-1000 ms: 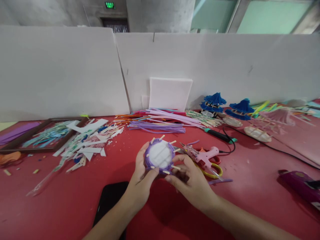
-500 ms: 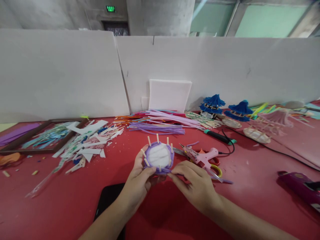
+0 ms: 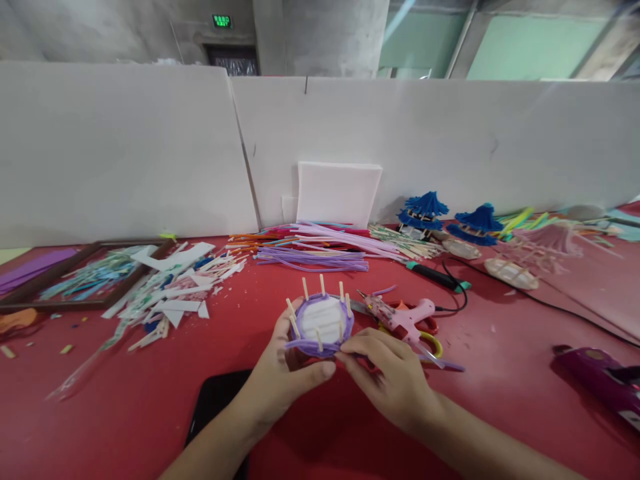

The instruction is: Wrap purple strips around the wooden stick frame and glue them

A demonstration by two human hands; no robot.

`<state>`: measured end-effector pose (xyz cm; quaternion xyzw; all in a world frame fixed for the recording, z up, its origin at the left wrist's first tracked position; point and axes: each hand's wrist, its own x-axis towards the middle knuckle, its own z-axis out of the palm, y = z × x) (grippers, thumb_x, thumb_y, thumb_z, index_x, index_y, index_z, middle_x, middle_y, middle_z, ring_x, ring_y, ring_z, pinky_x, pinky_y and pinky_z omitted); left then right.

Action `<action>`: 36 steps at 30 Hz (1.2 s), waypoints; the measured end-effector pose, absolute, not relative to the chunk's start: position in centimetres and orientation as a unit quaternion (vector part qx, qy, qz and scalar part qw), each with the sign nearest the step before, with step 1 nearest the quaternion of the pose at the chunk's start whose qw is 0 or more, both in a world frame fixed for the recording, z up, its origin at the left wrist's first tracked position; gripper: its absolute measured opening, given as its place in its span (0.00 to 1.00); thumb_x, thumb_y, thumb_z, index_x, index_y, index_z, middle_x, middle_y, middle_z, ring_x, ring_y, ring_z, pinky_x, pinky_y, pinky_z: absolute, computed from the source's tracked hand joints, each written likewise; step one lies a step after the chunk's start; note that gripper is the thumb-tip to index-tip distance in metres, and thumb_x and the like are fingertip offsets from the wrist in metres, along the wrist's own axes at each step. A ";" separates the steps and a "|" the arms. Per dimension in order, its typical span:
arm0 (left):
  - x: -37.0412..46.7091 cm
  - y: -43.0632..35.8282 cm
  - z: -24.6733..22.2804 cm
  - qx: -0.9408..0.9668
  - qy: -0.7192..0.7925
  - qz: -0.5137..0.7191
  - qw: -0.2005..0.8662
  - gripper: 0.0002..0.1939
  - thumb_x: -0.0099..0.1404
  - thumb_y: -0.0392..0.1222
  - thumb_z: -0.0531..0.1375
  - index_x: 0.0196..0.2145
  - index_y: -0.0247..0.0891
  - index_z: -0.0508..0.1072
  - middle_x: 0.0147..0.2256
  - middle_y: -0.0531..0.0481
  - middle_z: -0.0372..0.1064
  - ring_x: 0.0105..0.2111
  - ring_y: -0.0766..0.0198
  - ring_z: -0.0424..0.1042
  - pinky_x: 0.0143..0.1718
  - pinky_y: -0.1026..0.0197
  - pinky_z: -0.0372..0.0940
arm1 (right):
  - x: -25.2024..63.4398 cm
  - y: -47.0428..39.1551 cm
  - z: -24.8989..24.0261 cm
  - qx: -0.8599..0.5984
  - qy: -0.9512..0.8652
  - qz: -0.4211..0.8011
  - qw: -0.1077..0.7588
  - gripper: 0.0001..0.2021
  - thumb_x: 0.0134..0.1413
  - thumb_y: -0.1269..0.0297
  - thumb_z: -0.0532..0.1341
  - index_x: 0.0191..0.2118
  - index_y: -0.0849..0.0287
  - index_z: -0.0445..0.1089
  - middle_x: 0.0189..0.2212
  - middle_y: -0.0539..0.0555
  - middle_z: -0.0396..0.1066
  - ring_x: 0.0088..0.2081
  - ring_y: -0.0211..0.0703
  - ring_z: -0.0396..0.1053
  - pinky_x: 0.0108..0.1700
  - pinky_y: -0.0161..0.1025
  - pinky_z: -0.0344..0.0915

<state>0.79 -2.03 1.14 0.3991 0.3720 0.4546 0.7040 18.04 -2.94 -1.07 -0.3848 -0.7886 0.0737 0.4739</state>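
A round white disc (image 3: pixel 323 319) with a fuzzy purple rim sits in my left hand (image 3: pixel 283 380), whose fingers wrap its left side and underside. Several short wooden sticks (image 3: pixel 341 291) stand up around the edge. Along the near rim runs a purple pipe cleaner (image 3: pixel 299 344), its loose end poking out to the left. My right hand (image 3: pixel 393 373) pinches at the rim's near right, on that pipe cleaner. The left thumb lies just below the rim, off the strip.
Right of the disc lie a pink glue gun (image 3: pixel 423 315) and scissors (image 3: pixel 435 345). A black phone (image 3: pixel 213 400) is partly under my left forearm. Pipe cleaner bundles (image 3: pixel 315 259) lie behind, scraps (image 3: pixel 183 293) to the left, blue-roofed models (image 3: pixel 425 207) and a magenta tool (image 3: pixel 597 377) to the right.
My left thumb has come off the pipe cleaner and slid to the right below the rim. The disc has shifted slightly right and down, and the strip's left end now sticks out.
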 end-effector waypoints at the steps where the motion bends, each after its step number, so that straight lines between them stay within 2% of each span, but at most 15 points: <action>1: 0.9 -2.1 1.0 0.408 0.379 0.462 0.690 0.50 0.46 0.31 0.69 0.62 0.45 0.49 0.50 0.45 0.69 0.46 0.61 0.71 0.48 0.62 0.63 | 18.0 -3.0 -1.0 -0.381 -0.791 0.082 0.472 0.03 0.57 0.71 0.58 0.34 0.57 0.68 0.26 0.50 0.72 0.28 0.37 0.69 0.31 0.33 0.65; 6: 1.0 -1.3 0.3 0.377 0.437 0.526 0.625 0.45 0.46 0.32 0.69 0.59 0.44 0.55 0.49 0.47 0.70 0.43 0.63 0.71 0.45 0.64 0.64 | 18.1 -3.6 -0.9 -0.424 -0.755 0.148 0.477 0.03 0.58 0.71 0.54 0.36 0.56 0.63 0.22 0.48 0.68 0.22 0.35 0.66 0.24 0.31 0.61; 8: 0.8 -0.7 0.1 0.343 0.456 0.575 0.586 0.43 0.46 0.32 0.69 0.57 0.46 0.56 0.48 0.49 0.69 0.42 0.65 0.71 0.45 0.64 0.64 | 18.0 -3.7 -1.0 -0.452 -0.735 0.212 0.459 0.03 0.57 0.69 0.54 0.37 0.57 0.62 0.19 0.46 0.64 0.20 0.35 0.64 0.22 0.31 0.58; 10: 0.6 -0.2 0.0 0.321 0.462 0.618 0.549 0.41 0.47 0.33 0.68 0.56 0.48 0.58 0.48 0.51 0.69 0.43 0.66 0.71 0.45 0.64 0.64 | 17.6 -3.7 -1.2 -0.467 -0.702 0.356 0.402 0.01 0.57 0.67 0.53 0.35 0.56 0.59 0.16 0.44 0.61 0.17 0.34 0.62 0.19 0.30 0.56; 13: 0.4 -0.1 0.2 0.333 0.449 0.648 0.517 0.40 0.49 0.33 0.68 0.56 0.51 0.57 0.50 0.52 0.67 0.45 0.66 0.70 0.46 0.64 0.64 | 16.4 -3.8 -1.7 -0.438 -0.557 0.632 0.315 0.06 0.54 0.61 0.54 0.33 0.56 0.56 0.15 0.42 0.63 0.14 0.33 0.62 0.17 0.28 0.57; 16: 0.5 -0.7 0.6 0.374 0.431 0.634 0.522 0.40 0.51 0.33 0.67 0.57 0.52 0.54 0.54 0.52 0.64 0.49 0.66 0.68 0.48 0.66 0.63 | 15.4 -3.9 -2.3 -0.412 -0.446 0.721 0.335 0.10 0.51 0.58 0.57 0.34 0.57 0.56 0.21 0.45 0.67 0.18 0.35 0.68 0.20 0.31 0.65; 18: 0.7 -1.1 0.8 0.391 0.432 0.622 0.524 0.41 0.51 0.33 0.67 0.58 0.52 0.54 0.55 0.51 0.63 0.51 0.65 0.67 0.49 0.67 0.63 | 15.4 -3.9 -2.6 -0.431 -0.480 0.670 0.367 0.07 0.52 0.62 0.56 0.35 0.58 0.59 0.26 0.49 0.69 0.23 0.37 0.71 0.24 0.35 0.69; 20: 0.8 -1.3 1.0 0.396 0.438 0.615 0.523 0.41 0.50 0.34 0.68 0.58 0.51 0.54 0.56 0.50 0.62 0.51 0.63 0.67 0.48 0.66 0.64 | 15.8 -3.8 -2.5 -0.454 -0.599 0.543 0.376 0.04 0.53 0.69 0.55 0.36 0.59 0.64 0.30 0.54 0.72 0.31 0.41 0.73 0.33 0.40 0.72; 23: 0.9 -1.3 1.0 0.396 0.442 0.605 0.532 0.41 0.51 0.34 0.67 0.58 0.50 0.53 0.56 0.49 0.62 0.50 0.62 0.68 0.48 0.65 0.64 | 16.6 -3.8 -1.8 -0.439 -0.781 0.311 0.316 0.14 0.50 0.76 0.57 0.43 0.59 0.70 0.42 0.60 0.72 0.45 0.48 0.70 0.48 0.48 0.68; 25: 0.9 -1.2 1.0 0.394 0.438 0.600 0.541 0.42 0.51 0.34 0.68 0.59 0.50 0.52 0.55 0.48 0.63 0.50 0.62 0.68 0.48 0.64 0.64 | 17.1 -4.0 -0.9 -0.417 -0.836 0.240 0.263 0.20 0.49 0.75 0.60 0.50 0.56 0.69 0.51 0.61 0.67 0.53 0.52 0.65 0.53 0.50 0.65; 27: 0.9 -1.2 0.9 0.394 0.435 0.598 0.546 0.43 0.50 0.34 0.68 0.59 0.49 0.52 0.55 0.48 0.63 0.50 0.62 0.68 0.49 0.63 0.64 | 17.9 -4.0 0.1 -0.411 -0.852 0.223 0.235 0.22 0.50 0.70 0.62 0.54 0.54 0.66 0.56 0.62 0.62 0.57 0.53 0.60 0.55 0.49 0.64; 29: 0.9 -1.1 0.8 0.391 0.437 0.599 0.545 0.44 0.49 0.34 0.68 0.59 0.49 0.52 0.55 0.47 0.63 0.51 0.61 0.68 0.50 0.63 0.63 | 19.3 -3.6 1.0 -0.431 -0.847 0.208 0.231 0.22 0.53 0.64 0.61 0.55 0.54 0.64 0.57 0.61 0.62 0.58 0.51 0.60 0.55 0.49 0.63; 31: 0.9 -1.2 0.7 0.387 0.442 0.598 0.545 0.43 0.48 0.34 0.69 0.58 0.48 0.54 0.56 0.47 0.62 0.51 0.61 0.67 0.50 0.63 0.63 | 21.5 -2.6 1.7 -0.471 -0.831 0.168 0.244 0.21 0.55 0.64 0.59 0.55 0.55 0.63 0.54 0.59 0.65 0.56 0.50 0.62 0.55 0.50 0.63; 34: 0.9 -1.3 0.6 0.381 0.440 0.593 0.557 0.43 0.46 0.34 0.70 0.57 0.47 0.56 0.55 0.48 0.64 0.50 0.61 0.68 0.48 0.64 0.64 | 25.7 -0.4 1.8 -0.509 -0.817 0.109 0.249 0.19 0.54 0.73 0.54 0.51 0.55 0.67 0.48 0.58 0.70 0.49 0.48 0.68 0.50 0.48 0.66; 36: 1.0 -1.4 0.6 0.376 0.436 0.591 0.566 0.44 0.45 0.34 0.70 0.57 0.47 0.57 0.53 0.48 0.66 0.48 0.61 0.69 0.46 0.64 0.65 | 28.1 0.8 1.5 -0.513 -0.816 0.068 0.258 0.21 0.49 0.78 0.51 0.48 0.57 0.69 0.44 0.58 0.73 0.45 0.49 0.71 0.46 0.46 0.68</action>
